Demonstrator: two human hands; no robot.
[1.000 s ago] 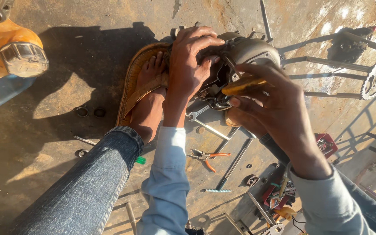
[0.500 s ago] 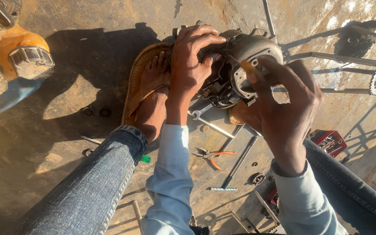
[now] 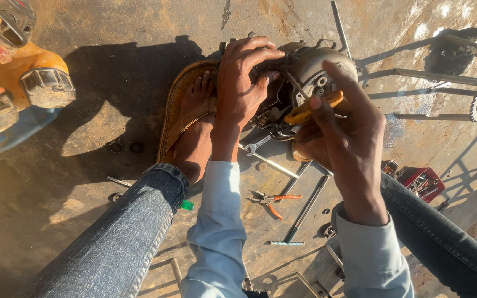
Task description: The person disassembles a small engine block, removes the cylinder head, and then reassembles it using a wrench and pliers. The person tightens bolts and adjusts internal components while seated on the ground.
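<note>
The left hand lies clamped over the grey engine casing on the floor, fingers curled around its edge. The right hand pinches a yellow-handled screwdriver; its tip is hidden against the casing.

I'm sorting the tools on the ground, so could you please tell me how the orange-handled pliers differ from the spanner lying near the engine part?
The pliers have orange-sleeved handles; the spanner is bare grey metal. The pliers lie splayed open on clear floor, below the left hand; the spanner is one straight bar, partly tucked under the engine part. The pliers look longer. Both lie flat on the floor, held by neither hand.
</note>
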